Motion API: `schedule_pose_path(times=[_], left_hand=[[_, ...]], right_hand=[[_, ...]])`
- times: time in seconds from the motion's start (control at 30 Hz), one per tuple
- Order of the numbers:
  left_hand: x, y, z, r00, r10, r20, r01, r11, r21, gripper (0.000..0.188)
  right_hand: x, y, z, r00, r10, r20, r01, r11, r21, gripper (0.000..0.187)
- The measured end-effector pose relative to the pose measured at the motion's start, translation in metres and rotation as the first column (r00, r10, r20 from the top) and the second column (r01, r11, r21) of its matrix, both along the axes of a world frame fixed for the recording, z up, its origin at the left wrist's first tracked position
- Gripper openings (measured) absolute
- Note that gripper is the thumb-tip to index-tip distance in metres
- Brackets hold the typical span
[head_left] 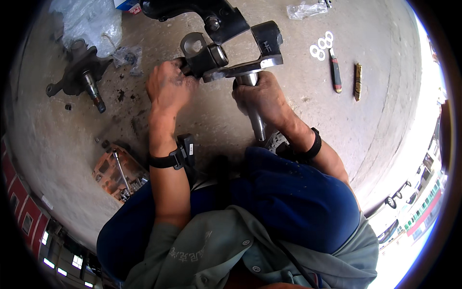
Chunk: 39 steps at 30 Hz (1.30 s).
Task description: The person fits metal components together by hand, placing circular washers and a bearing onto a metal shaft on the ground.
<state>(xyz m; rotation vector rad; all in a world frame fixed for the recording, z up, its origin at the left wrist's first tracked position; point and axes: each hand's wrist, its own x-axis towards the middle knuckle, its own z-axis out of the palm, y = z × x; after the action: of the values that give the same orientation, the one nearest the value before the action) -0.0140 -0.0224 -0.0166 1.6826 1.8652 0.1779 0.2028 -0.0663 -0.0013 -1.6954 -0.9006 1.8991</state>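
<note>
A black steering knuckle point(267, 41) with a bright steel spindle is up against the end of a black axle beam point(211, 21). My right hand point(265, 98) is closed around the spindle, just below its flange, and the spindle's threaded tip points down toward my knees. My left hand point(171, 84) is closed on the knuckle's lower left side, beside an arm with a large round hole. Its fingertips are partly hidden behind the metal. The beam end lies between the knuckle's two ears, with a shiny ring showing near the left one.
A worn steering knuckle point(79, 72) lies on the concrete at left, by clear plastic wrap point(91, 24). An orange socket case point(108, 176) with a ratchet is beside my left knee. At right are white rings point(318, 52), a red-black handled tool point(336, 74) and a brownish bar point(358, 82).
</note>
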Motion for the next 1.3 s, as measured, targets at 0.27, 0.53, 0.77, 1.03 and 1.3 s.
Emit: schedule_pose_path(times=[0.27,0.53,0.77,1.03,1.3], left_hand=[[0.002,-0.002,0.001,1.000,0.026,0.013,-0.026,0.999,-0.029,0.024],[-0.002,0.002,-0.017,0.995,0.046,0.090,-0.044,0.999,-0.024,0.026],[0.002,-0.007,-0.024,0.991,0.052,0.122,-0.053,0.999,0.004,0.027],[0.005,-0.004,-0.023,0.989,0.056,0.134,-0.055,0.998,-0.009,0.023],[0.004,-0.006,-0.018,0.990,0.046,0.134,-0.044,0.999,-0.020,0.024]], right_hand=[[-0.002,0.004,0.010,0.997,0.048,0.055,-0.049,0.999,0.006,0.008],[-0.006,0.000,0.004,0.998,-0.019,0.064,0.018,1.000,0.010,0.013],[0.001,0.006,0.014,0.995,0.052,0.088,-0.054,0.998,0.020,0.010],[0.001,0.004,0.005,0.993,0.036,0.114,-0.042,0.998,0.050,0.010],[0.000,0.001,0.000,0.985,0.031,0.168,-0.041,0.997,0.061,0.007]])
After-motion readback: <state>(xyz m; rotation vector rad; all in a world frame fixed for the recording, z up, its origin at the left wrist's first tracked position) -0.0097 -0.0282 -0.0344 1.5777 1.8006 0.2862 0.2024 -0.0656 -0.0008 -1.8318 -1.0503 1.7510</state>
